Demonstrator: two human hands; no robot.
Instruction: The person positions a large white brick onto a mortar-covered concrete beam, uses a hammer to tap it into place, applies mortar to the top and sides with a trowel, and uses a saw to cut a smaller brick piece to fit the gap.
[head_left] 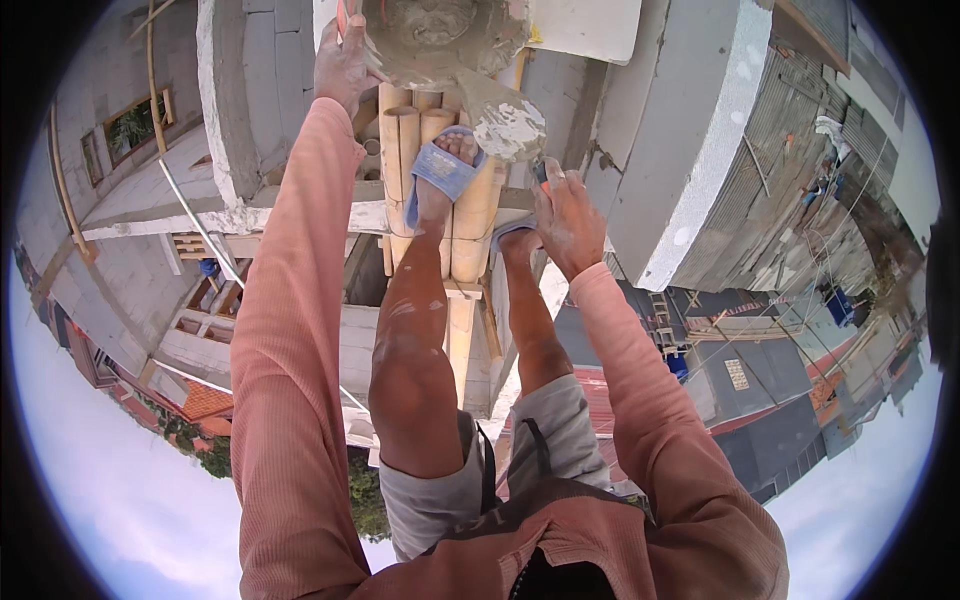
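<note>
My left hand [345,70] is at the left edge of a wide round basin [515,45], whose inside wall is coated with grey. Its fingers are bent near this edge, and a thin red piece shows beside them; I cannot tell if they are clamped on the basin or on this piece. In the basin lies wet grey mortar [435,25], heaped in the middle. The upper part of the basin is cut off by the border of my view.

My right hand [570,220] is closed around the dark and red handle of a flat metal trowel [508,122] with a rounded blade. The blade is smeared with grey and whitish mortar, and its far end reaches over the lower edge of the basin, toward the right corner of the opening. Grey stains are on my right hand also.

To the right of the basin there is a smooth white board [590,30]. Below the lower edge of the basin, thick yellow-brown bamboo poles [470,235] lie side by side. My left foot, in a blue open-toed slipper [450,170], is over these poles, between my two forearms.
</note>
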